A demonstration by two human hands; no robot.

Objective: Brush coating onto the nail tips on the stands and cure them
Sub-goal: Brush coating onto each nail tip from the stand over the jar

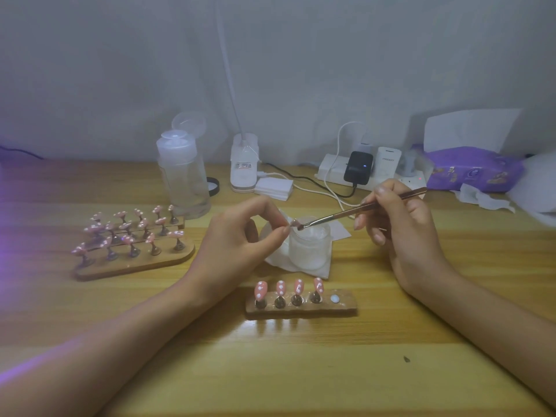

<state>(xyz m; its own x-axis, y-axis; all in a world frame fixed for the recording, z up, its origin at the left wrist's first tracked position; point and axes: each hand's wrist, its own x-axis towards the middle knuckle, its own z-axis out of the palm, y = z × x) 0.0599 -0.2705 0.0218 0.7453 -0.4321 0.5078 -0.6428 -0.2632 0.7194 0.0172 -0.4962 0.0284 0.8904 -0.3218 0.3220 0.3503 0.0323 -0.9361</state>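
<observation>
My left hand [240, 236] pinches a small nail tip on its stand [292, 223] between thumb and forefinger, just above a frosted glass jar [310, 246]. My right hand [397, 218] holds a thin metallic brush [361, 209], and its bristles touch the held tip. In front of me lies a small wooden stand [301, 305] carrying several pink dotted nail tips, with its rightmost spot bare. Further left, a larger wooden stand [135, 260] holds several rows of pink tips.
The jar sits on a white tissue [301, 266]. At the back of the wooden desk are a clear pump bottle [183, 176], a white lamp base [244, 164], cotton pads [273, 188], a power strip with chargers [361, 168] and a purple wipes pack [472, 170].
</observation>
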